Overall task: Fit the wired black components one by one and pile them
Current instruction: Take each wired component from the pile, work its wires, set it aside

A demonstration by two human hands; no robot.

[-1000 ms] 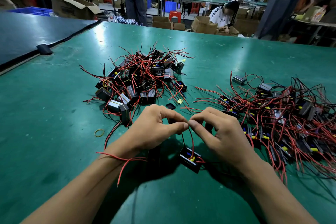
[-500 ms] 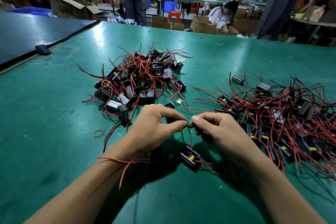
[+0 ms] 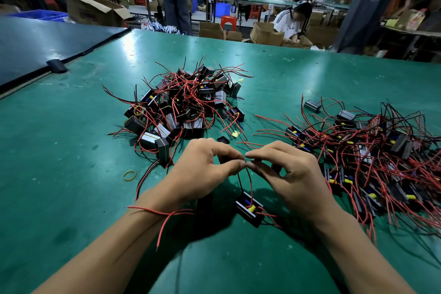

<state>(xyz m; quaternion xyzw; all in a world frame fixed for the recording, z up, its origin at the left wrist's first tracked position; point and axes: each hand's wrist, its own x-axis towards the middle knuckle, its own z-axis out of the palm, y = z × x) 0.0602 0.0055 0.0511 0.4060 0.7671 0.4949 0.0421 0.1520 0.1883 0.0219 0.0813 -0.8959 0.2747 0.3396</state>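
Observation:
My left hand (image 3: 202,172) and my right hand (image 3: 293,174) meet fingertip to fingertip above the green table (image 3: 59,162). Both pinch the ends of a red and a black wire at the same spot. Those wires hang down to one black component (image 3: 249,209) with blue and yellow parts inside, which sits on the table below my hands. A heap of black components with red wires (image 3: 186,105) lies beyond my left hand. A second, wider heap (image 3: 362,150) spreads out to the right of my right hand.
A yellow rubber band (image 3: 129,175) lies left of my left hand. A loose red wire (image 3: 164,213) crosses my left wrist. A small black cap (image 3: 223,140) lies between the heaps. Cardboard boxes (image 3: 90,9) and people stand beyond the table's far edge.
Both hands have stayed pinched together on the wire ends and shifted only slightly. The component below them has kept its place.

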